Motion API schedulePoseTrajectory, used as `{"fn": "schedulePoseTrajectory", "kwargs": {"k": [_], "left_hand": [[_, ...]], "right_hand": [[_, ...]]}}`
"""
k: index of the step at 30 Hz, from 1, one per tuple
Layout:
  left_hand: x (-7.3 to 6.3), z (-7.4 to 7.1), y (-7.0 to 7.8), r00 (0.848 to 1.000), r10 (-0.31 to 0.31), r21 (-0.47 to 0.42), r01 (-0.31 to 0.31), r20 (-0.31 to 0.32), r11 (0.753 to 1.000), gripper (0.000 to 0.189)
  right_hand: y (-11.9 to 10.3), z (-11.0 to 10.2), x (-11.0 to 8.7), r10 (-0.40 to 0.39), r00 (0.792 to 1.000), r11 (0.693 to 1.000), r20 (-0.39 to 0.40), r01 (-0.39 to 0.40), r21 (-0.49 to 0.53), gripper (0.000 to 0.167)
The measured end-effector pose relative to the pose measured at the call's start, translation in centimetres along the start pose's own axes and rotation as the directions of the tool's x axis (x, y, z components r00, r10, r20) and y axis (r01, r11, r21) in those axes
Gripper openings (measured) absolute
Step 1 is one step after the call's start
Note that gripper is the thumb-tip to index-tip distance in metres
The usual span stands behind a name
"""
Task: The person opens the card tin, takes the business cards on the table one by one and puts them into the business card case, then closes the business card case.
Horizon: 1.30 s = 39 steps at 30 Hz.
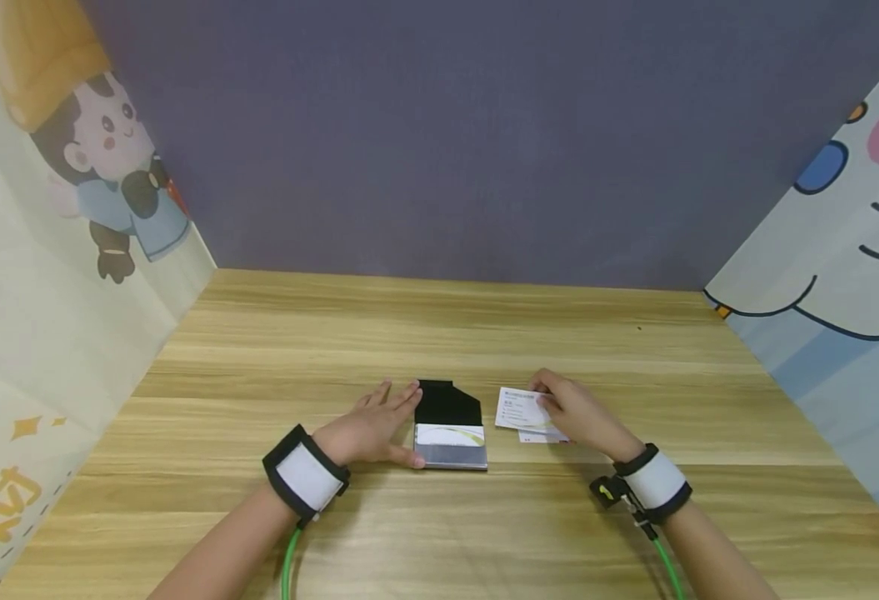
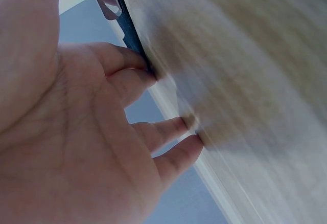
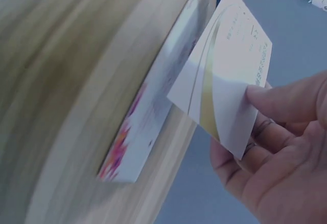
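A card case (image 1: 450,454) lies on the table with its black flap (image 1: 446,403) folded back. Inside its silvery lower part sits a white business card (image 1: 450,435) with a yellow-green curve. My left hand (image 1: 374,429) spreads its fingers at the case's left side, thumb at the near corner and fingertips at the flap's edge; other fingertips (image 2: 191,144) touch the wood. Thumb and fingers of my right hand (image 1: 577,417) pinch a white business card (image 3: 225,75) with a gold curve, lifted and tilted. Beneath it, another card (image 3: 148,106) with colourful splashes lies on the table.
The wood-grain table (image 1: 439,533) ends at a dark grey panel (image 1: 439,142) at the back. Cartoon-printed walls (image 1: 57,333) flank it on both sides. A green cable (image 1: 289,562) trails from each wrist band.
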<state>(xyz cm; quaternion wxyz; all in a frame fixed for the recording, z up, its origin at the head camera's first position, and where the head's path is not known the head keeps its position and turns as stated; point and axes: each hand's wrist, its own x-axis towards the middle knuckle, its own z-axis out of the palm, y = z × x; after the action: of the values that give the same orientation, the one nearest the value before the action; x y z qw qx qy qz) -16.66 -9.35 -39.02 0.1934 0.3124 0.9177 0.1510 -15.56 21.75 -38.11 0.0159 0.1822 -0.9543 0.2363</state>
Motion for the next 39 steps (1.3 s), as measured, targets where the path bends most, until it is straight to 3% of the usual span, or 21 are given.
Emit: {"fn": "schedulePoseTrajectory", "kwargs": {"k": [13,30,39], "left_hand": [[0.0,0.0,0.2,1.000,-0.005,0.001,0.005,0.005,1.000,0.098],[0.2,0.0,0.2,1.000,-0.024,-0.002,0.024,0.002,1.000,0.099],[0.2,0.0,0.1,1.000,-0.029,0.011,0.029,0.004,1.000,0.100]], "right_hand": [[-2.9,1.0,2.1,-0.051,0.999,0.995,0.000,0.051,0.082,0.015],[-6.2,3.7,4.0,-0.178,0.984,0.967,-0.021,0.179,0.181,0.017],[-6.7,4.3,4.2,-0.167,0.986,0.961,0.020,0.159,0.225,0.018]]}}
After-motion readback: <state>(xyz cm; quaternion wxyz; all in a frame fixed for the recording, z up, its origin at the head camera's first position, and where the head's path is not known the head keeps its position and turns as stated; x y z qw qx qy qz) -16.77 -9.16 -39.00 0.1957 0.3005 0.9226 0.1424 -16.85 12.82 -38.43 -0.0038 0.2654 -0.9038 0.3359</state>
